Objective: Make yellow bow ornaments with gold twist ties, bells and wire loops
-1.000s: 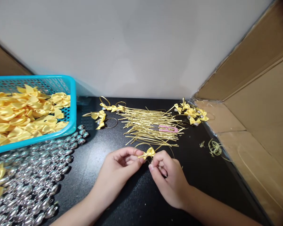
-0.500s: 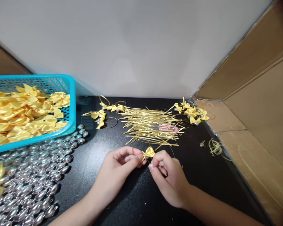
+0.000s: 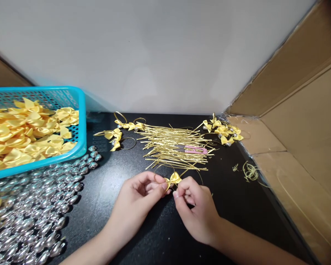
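Note:
A yellow satin bow [image 3: 175, 178] is pinched between the thumb and fingers of my left hand [image 3: 139, 197], low over the black table. A small dark, shiny bit shows under the bow's middle, mostly hidden by my fingertips. My right hand [image 3: 197, 208] is closed in a pinch just right of the bow, on what looks like the end of a thin cord. Thin cord curves out behind the bow on both sides. Just beyond my hands lies a spread of cut gold cords [image 3: 165, 141], with pink-handled thread snips [image 3: 195, 149] on top.
A turquoise basket [image 3: 83, 125] of yellow bows [image 3: 30, 129] stands left. Many silver beads [image 3: 41, 209] cover the table before it. Finished-looking bows with beads lie at the back left [image 3: 114, 138] and right [image 3: 223, 132]. Cord scraps [image 3: 250, 171] lie near the cardboard wall [image 3: 303, 99].
The view has shifted slightly. Both hands keep their pinches at the bow, with only slight finger movement.

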Motion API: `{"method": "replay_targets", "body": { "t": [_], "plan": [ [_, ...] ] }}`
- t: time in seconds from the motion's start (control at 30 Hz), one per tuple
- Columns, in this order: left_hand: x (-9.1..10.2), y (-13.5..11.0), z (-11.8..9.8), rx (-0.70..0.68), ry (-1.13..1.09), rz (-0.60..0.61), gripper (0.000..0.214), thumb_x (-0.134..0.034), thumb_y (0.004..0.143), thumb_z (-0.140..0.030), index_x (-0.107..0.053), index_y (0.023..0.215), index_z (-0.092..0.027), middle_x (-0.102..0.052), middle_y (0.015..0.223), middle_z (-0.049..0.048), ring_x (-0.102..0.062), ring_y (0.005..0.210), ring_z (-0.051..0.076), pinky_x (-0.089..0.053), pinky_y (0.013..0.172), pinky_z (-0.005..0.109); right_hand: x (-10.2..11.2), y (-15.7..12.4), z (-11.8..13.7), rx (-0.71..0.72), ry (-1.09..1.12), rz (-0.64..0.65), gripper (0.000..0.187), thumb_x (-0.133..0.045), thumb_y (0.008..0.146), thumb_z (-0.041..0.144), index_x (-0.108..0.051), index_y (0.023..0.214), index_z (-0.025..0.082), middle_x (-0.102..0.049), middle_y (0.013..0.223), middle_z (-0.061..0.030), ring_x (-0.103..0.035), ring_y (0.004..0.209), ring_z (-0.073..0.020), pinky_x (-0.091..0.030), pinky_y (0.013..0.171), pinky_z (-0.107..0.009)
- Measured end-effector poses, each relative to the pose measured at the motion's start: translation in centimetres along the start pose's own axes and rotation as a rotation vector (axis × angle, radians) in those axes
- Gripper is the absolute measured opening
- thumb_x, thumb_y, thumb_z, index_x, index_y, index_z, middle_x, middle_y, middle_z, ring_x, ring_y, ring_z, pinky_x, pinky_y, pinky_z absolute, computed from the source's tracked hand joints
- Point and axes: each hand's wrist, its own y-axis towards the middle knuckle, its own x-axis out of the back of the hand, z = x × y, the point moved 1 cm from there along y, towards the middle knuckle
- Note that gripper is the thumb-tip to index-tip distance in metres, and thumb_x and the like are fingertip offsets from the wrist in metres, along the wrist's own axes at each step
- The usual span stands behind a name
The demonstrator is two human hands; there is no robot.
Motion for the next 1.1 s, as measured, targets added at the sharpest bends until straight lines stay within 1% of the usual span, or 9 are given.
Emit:
{"method": "replay_targets", "body": {
  "t": [0.13,0.3,0.43,0.5,0.6,0.67,0.83,0.97,1.1],
  "plan": [
    [0.06,-0.05,0.18,-0.012,0.018,-0.014,0.016,-0.076,0.070,-0.027,-0.066,0.073,-0.016,-0.069,0.061,-0.0027,-0.059,0.058,0.009,-0.044,0.059,0.017,-0.24,-0.11,0.15,0.022,-0.066,-0.038,0.020,-0.047,0.075,0.004,-0.041,0.073,0.023,-0.038,0.052,0.0106,-0.033,0.040,-0.0045,-0.026,0.041,-0.015],
    [-0.17,-0.09,0.08,-0.038,0.058,-0.013,0.015,-0.075,0.070,-0.028,-0.066,0.070,-0.016,-0.070,0.064,-0.0014,-0.061,0.058,0.010,-0.047,0.060,0.019,-0.36,-0.27,0.25,-0.019,-0.072,-0.001,0.015,-0.047,0.083,0.009,-0.043,0.079,0.023,-0.040,0.054,0.0097,-0.039,0.041,-0.0060,-0.030,0.044,-0.016],
    [-0.27,-0.30,0.20,-0.079,0.063,-0.015,0.013,-0.075,0.072,-0.025,-0.065,0.068,-0.017,-0.070,0.063,-0.0022,-0.061,0.057,0.009,-0.048,0.057,0.017,-0.25,-0.28,0.27,-0.024,-0.046,0.038,0.012,-0.046,0.087,0.012,-0.044,0.081,0.023,-0.050,0.057,0.0076,-0.046,0.043,-0.0072,-0.035,0.046,-0.017],
    [-0.24,-0.45,0.28,-0.117,0.055,-0.015,0.011,-0.074,0.072,-0.022,-0.065,0.068,-0.018,-0.070,0.062,-0.0032,-0.062,0.056,0.008,-0.049,0.056,0.016,-0.18,-0.22,0.26,-0.047,-0.013,0.036,0.010,-0.048,0.087,0.013,-0.046,0.083,0.023,-0.057,0.059,0.0063,-0.052,0.045,-0.0080,-0.039,0.047,-0.017],
    [-0.21,-0.61,0.34,-0.196,0.062,-0.027,0.008,-0.073,0.072,-0.017,-0.066,0.067,-0.018,-0.071,0.067,-0.0030,-0.065,0.060,0.009,-0.051,0.058,0.016,-0.18,-0.06,0.23,-0.113,0.059,0.029,0.009,-0.053,0.086,0.014,-0.052,0.087,0.022,-0.068,0.068,0.0034,-0.066,0.056,-0.0101,-0.048,0.055,-0.016],
    [-0.21,-0.63,0.37,-0.254,0.090,-0.046,0.008,-0.072,0.072,-0.015,-0.067,0.067,-0.019,-0.072,0.071,-0.0020,-0.066,0.064,0.010,-0.052,0.060,0.016,-0.21,0.05,0.21,-0.165,0.076,0.014,0.007,-0.056,0.084,0.014,-0.057,0.085,0.021,-0.073,0.073,0.0017,-0.071,0.064,-0.0116,-0.051,0.061,-0.017],
    [-0.25,-0.60,0.55,-0.336,0.171,-0.074,0.009,-0.070,0.072,-0.012,-0.067,0.067,-0.019,-0.073,0.071,-0.0015,-0.067,0.067,0.012,-0.053,0.064,0.019,-0.23,0.23,0.18,-0.254,0.104,-0.004,0.007,-0.060,0.082,0.016,-0.065,0.079,0.020,-0.075,0.071,-0.0001,-0.072,0.063,-0.0129,-0.054,0.063,-0.018],
    [-0.26,-0.75,0.54,-0.330,0.217,-0.088,0.008,-0.071,0.071,-0.012,-0.068,0.071,-0.020,-0.074,0.071,-0.0006,-0.068,0.066,0.015,-0.054,0.063,0.022,-0.15,0.26,0.28,-0.289,0.096,0.023,0.009,-0.056,0.083,0.017,-0.063,0.077,0.019,-0.074,0.069,-0.0012,-0.071,0.061,-0.0142,-0.054,0.061,-0.020],
    [-0.34,-0.82,0.19,-0.314,0.265,-0.091,0.008,-0.071,0.073,-0.015,-0.067,0.068,-0.020,-0.073,0.066,-0.0008,-0.066,0.061,0.015,-0.052,0.061,0.023,-0.05,0.26,0.43,-0.279,0.055,0.055,0.011,-0.053,0.084,0.019,-0.060,0.075,0.019,-0.071,0.064,-0.0013,-0.069,0.057,-0.0147,-0.051,0.056,-0.021]
  ]
}}
